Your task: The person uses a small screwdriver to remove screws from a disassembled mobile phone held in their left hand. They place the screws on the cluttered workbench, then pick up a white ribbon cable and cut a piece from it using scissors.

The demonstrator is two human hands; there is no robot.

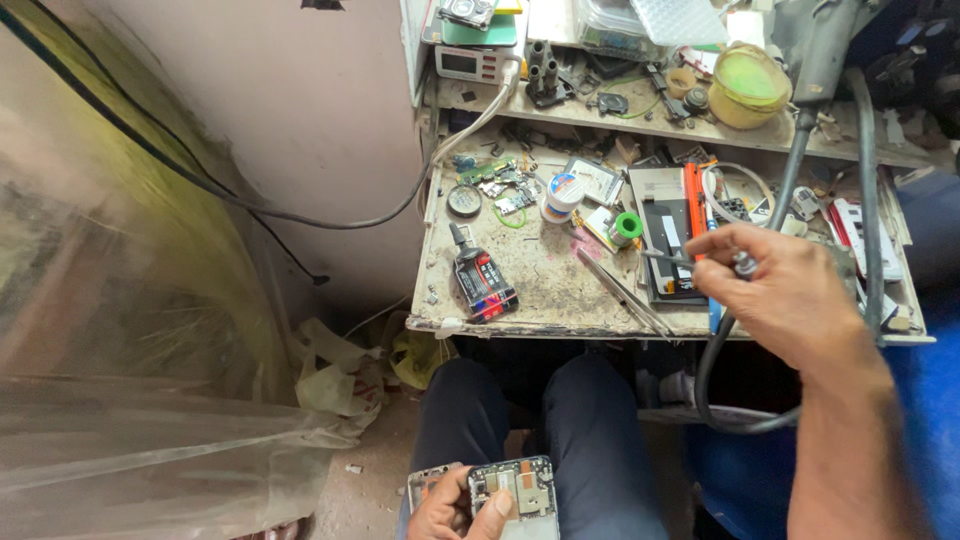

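The opened phone (520, 492), its back off and circuit board showing, lies on the person's lap below the bench (545, 285), clasped by the left hand (455, 510), whose fingers wrap the lower edge while the thumb presses on the exposed board. I judge it light and stiff but fragile: the bare board and any thin ribbon cables would not bear pressure, so the metal frame edges look the safer place to hold, with the thumb kept off the components. The glass face beneath is likely slippery and would crack if dropped from the knees. On the bench, well left of the phone's line, a small dark bottle with a red label (480, 278) lies on its side; further right are green circuit board scraps (505, 190), a white tub (562, 196), long tweezers (620, 290) and a green solder spool (626, 227). Right of these, above a dark phone panel (665, 240), the right hand (790, 295) is closed in a pinch around a slim metal-tipped tool (700, 262), possibly a screwdriver; it is light and rigid, and held near the tip.
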